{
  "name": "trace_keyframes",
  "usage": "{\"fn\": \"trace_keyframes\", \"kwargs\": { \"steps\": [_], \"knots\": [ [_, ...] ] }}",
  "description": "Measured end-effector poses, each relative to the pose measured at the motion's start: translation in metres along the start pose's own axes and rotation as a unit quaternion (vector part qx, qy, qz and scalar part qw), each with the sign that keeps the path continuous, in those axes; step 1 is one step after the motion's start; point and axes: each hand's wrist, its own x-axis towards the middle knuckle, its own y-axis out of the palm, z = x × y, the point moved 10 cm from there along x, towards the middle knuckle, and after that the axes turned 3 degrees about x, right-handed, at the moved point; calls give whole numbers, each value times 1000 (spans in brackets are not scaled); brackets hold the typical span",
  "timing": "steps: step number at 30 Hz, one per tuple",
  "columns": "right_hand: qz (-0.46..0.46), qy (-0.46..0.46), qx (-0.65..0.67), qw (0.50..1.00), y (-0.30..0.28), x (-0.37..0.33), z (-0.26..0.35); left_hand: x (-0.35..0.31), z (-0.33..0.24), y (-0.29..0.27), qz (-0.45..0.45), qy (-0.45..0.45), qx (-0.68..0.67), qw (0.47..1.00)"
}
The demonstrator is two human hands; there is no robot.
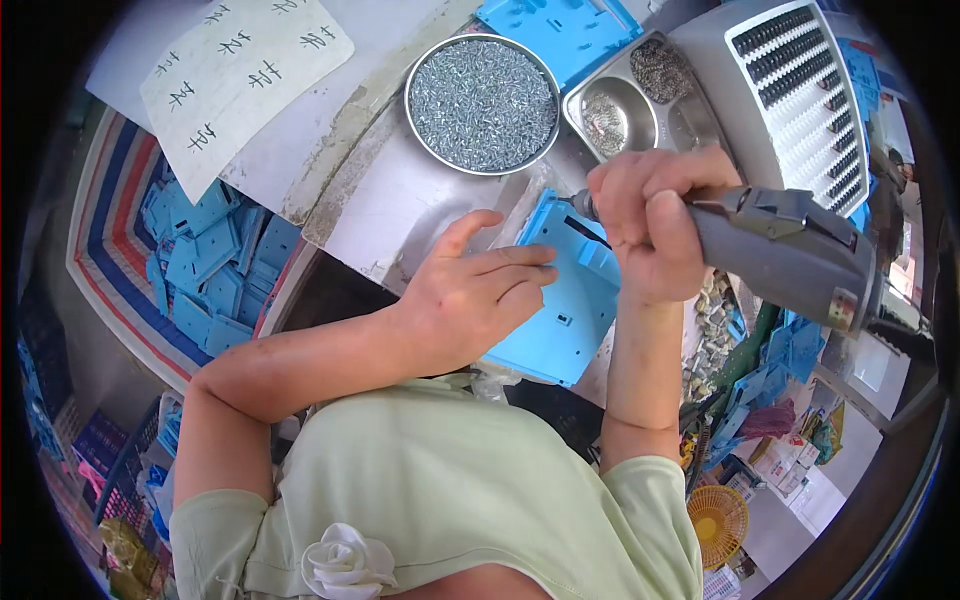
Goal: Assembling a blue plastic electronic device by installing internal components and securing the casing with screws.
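My right hand [655,225] is wrapped round a grey power screwdriver [785,245], which lies nearly level with its tip to the left. That tip is at the far edge of a light blue plastic panel [560,335] in front of me. The panel has small holes and a dark slot near its far end. Over the panel's left side is my left hand [470,290], its fingers apart and partly bent. I see nothing held in it. Just beyond stands a round metal bowl [409,115] full of small silvery screws [485,105].
A metal compartment tray [640,85] holds small parts beside another blue panel [560,30]. At the right stands a white rack [770,130] with black pieces. Blue parts [215,250] fill a striped bag [95,215] at left. A paper sheet [240,80] lies far left.
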Motion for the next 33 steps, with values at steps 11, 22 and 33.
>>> {"fn": "trace_keyframes", "kwargs": {
  "steps": [11, 22, 33],
  "knots": [
    [3, 23, -58, 998, 7, -1, -7, -2, 1, -3, -3, -1, 10, 1000],
    [-79, -20, 70, 994, 15, -8, 72, 8, 30, -11, 19, -99, -154, 983],
    [-86, -15, 124, 988, 36, -46, 86, 16, 5, -29, 45, -94, -145, 984]
  ]
}}
